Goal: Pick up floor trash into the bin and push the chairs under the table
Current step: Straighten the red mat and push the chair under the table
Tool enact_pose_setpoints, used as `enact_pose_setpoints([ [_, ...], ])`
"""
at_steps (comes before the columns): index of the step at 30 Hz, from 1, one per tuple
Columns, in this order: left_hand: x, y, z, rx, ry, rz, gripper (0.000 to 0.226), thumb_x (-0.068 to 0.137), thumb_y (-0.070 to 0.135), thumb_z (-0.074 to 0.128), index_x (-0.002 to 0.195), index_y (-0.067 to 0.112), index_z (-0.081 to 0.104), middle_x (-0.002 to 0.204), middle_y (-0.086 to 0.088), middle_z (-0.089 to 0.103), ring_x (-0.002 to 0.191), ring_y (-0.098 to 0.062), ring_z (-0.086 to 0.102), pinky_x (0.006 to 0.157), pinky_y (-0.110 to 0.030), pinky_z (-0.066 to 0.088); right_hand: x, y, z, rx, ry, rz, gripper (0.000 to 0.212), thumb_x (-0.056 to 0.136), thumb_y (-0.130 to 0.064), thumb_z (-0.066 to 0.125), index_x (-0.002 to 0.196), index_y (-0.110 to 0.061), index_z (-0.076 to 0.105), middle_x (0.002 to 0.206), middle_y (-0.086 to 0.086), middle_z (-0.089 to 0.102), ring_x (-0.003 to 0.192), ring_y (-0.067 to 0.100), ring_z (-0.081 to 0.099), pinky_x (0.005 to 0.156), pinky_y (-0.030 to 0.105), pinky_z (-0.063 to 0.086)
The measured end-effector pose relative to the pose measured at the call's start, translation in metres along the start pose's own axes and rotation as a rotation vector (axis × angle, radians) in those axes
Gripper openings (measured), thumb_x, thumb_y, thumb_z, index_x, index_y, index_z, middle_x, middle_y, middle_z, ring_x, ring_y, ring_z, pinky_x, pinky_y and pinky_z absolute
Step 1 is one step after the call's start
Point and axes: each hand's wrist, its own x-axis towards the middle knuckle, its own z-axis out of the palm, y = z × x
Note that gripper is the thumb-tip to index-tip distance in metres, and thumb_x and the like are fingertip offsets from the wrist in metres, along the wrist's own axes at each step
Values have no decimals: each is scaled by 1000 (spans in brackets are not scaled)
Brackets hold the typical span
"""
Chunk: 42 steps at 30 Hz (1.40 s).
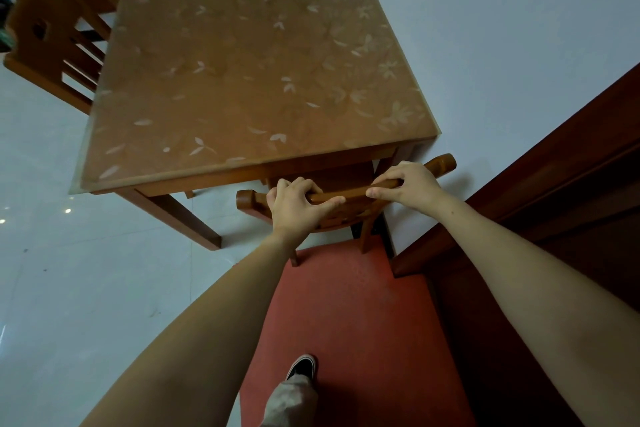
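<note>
Grip: left hand (294,206) and right hand (410,185) curled round chair (353,195) top rail
Chair: nearly under table (242,80)
Risk: possibly fingers pinched against table edge, or legs snagging on red mat (346,315)

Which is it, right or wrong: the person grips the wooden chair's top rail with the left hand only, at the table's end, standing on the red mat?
Wrong on one point: the head view shows both the left hand and the right hand gripping the wooden chair's top rail. The rest holds.
</note>
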Motion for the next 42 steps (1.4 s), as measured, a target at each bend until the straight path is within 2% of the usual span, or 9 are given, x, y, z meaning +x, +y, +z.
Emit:
enact_pose_setpoints([
  [5,13,-2,2,1,6,-4,48,66,77,61,72,30,61,78,16,54,90,-8,40,86,-27,16,13,5,-1,-2,12,-4,66,57,-92,56,91,-40,77,93,-11,69,91,4,56,77,23,41],
  [11,26,-3,3,-2,34,1,47,66,76,62,71,29,61,74,19,52,88,-6,39,88,-27,16,25,5,-4,-10,13,1,65,58,-91,56,92,-40,77,92,-11,68,92,5,56,77,22,39],
  [20,45,-4,5,-8,33,11,47,66,76,63,70,29,60,76,14,56,89,-8,40,87,-27,15,41,7,-9,-19,18,7,66,58,-91,57,93,-39,77,94,-11,68,93,6,56,81,27,44],
  [24,53,-5,5,-7,31,16,47,66,76,63,71,29,60,77,16,56,89,-7,39,87,-26,15,47,5,-12,-33,14,9,63,60,-87,59,94,-37,78,99,-12,70,99,7,56,89,32,48],
  [28,57,-6,5,-6,29,17,48,66,77,62,71,29,59,77,17,56,88,-5,38,88,-26,14,50,1,-14,-22,26,12,54,64,-77,64,94,-34,79,95,-12,69,96,7,56,85,30,46],
  [33,55,-7,4,10,34,37,47,68,76,62,72,29,59,77,17,55,88,-6,38,86,-24,12,48,1,-11,-26,32,28,55,63,-80,63,93,-37,78,92,-11,68,93,6,56,80,25,43],
  [39,51,-9,1,71,-6,59,48,73,76,55,76,29,58,78,15,52,88,-9,37,87,-27,14,42,-10,-14,-24,10,91,59,59,-84,64,94,-38,77,93,-8,67,92,7,58,81,27,47],
  [42,50,-8,-2,79,-24,57,47,75,74,54,79,28,61,80,13,53,89,-10,39,88,-27,15,36,-17,-12,8,60,145,51,63,-73,72,94,-34,78,94,-9,66,92,8,60,83,28,50],
])
